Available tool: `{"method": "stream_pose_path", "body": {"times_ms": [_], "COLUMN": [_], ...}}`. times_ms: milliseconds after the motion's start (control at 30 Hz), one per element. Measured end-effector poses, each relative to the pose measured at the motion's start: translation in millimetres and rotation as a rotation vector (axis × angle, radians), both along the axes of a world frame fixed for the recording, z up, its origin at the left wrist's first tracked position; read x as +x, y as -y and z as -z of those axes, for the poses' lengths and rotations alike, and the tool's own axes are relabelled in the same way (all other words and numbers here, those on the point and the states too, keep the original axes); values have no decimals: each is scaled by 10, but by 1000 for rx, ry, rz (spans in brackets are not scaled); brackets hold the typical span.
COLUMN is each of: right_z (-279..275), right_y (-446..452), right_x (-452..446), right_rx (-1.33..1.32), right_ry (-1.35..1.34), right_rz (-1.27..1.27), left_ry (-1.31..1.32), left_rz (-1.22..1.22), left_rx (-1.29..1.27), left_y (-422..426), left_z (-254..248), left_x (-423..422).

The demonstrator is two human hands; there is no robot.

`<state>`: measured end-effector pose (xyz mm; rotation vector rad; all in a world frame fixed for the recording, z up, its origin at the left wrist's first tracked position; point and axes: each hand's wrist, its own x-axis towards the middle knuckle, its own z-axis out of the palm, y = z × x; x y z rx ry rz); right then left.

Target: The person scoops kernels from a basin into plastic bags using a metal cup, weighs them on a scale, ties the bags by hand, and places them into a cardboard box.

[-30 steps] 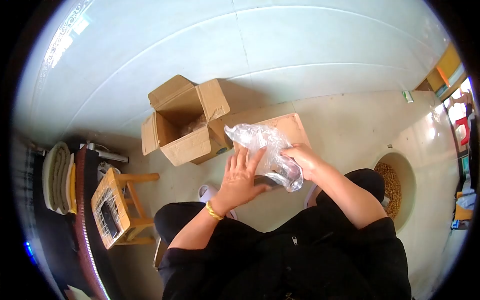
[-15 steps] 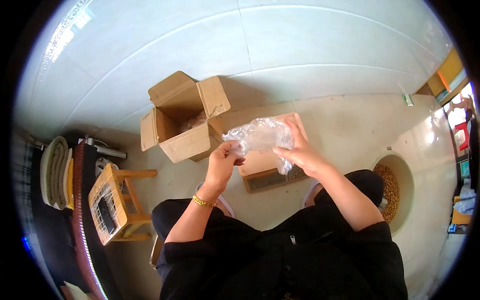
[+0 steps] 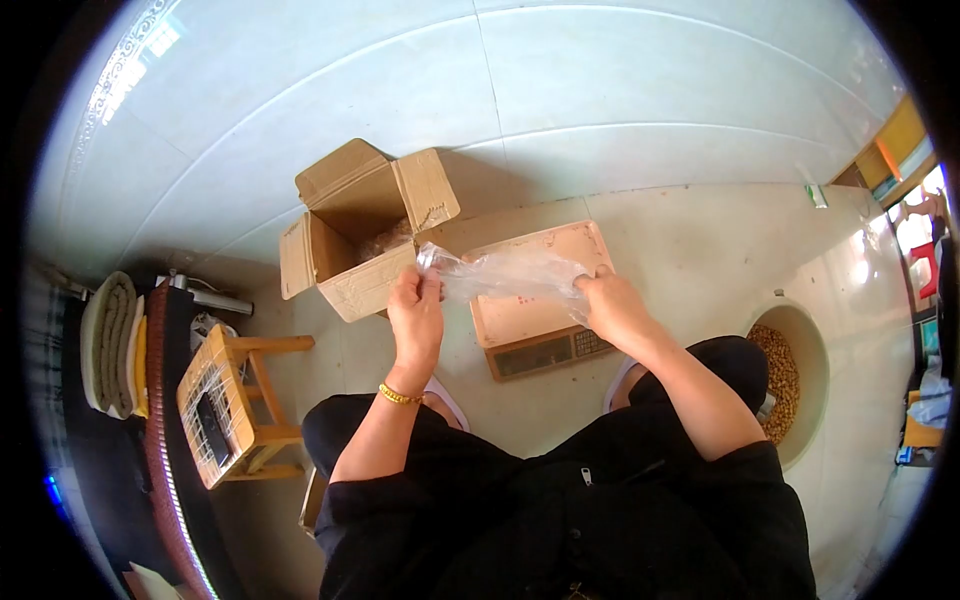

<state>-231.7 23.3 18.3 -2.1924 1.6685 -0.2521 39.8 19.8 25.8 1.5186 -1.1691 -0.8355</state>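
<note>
A clear plastic bag (image 3: 510, 272) is stretched sideways between my two hands, above a pinkish weighing scale (image 3: 545, 325) on the floor. My left hand (image 3: 415, 318) grips the bag's left end near the open cardboard box (image 3: 350, 225). At the opposite end, my right hand (image 3: 612, 305) is closed on the plastic over the scale's right side. The scale's keypad and display (image 3: 545, 355) face me. Crumpled clear plastic (image 3: 388, 238) shows inside the box.
To my right stands a pale bucket (image 3: 818, 375) with peanut-like brown pieces (image 3: 777, 385) in it. A wooden stool (image 3: 245, 400) with a dark phone-like object (image 3: 212, 428) is at left. Behind the box rises a tiled wall (image 3: 600, 80).
The bag was bunched and puffed; now it is pulled long and flatter. My left hand has moved left and up, while my right has shifted slightly right and closed on the plastic.
</note>
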Motion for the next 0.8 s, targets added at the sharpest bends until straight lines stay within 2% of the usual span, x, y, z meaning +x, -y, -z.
{"method": "stream_pose_path", "body": {"times_ms": [33, 67, 133, 233, 300, 367, 400, 433, 467, 533, 600, 667, 767, 800], "right_z": [-24, -65, -69, -61, -408, -1036, -1125, -1213, -1434, -1788, -1822, -1773, -1782, -1808], "right_y": [1, -2, 2, 21, -37, -278, -374, -542, -718, -1016, -1131, -1174, -1195, -1230], "right_x": [9, 23, 26, 5, 69, 219, 263, 368, 452, 589, 705, 793, 762, 767], "right_rx": [0, 0, 8, -120, -308, 557, 911, 1084, 1251, 1605, 1767, 1554, 1496, 1633], "right_ry": [0, -4, -11, 35, 324, 1201, 1528, 1758, 1862, 2030, 2167, 2241, 2114, 2154], "right_rz": [0, 20, 37, 63, -118, -98, -231, -491, -540, -580, -821, -932, -921, -800], "left_ry": [-130, -130, -272, -196, -131, 64, 60, 268, 476, 359, 211, 251, 348, 399], "left_rz": [52, 53, 114, 174, 184, 165, 170, 182, 197, 257, 279, 265, 193, 253], "left_rx": [4, 4, 229, 311, 356, 322, 322, 227, 128, 82, 205, 180, 59, 54], "left_y": [-2, -12, -59, -78, -77, -53, -33, -28, -34, -48, 1, 25, -24, -59], "left_z": [-31, -61, -119, -54, -35, -75, -38, 21, 61, 37, 69, 59, -1, -66], "left_x": [-26, -63, -134, -129, -131, -120, -105, -90, -97, -149, -147, -159, -202, -214]}}
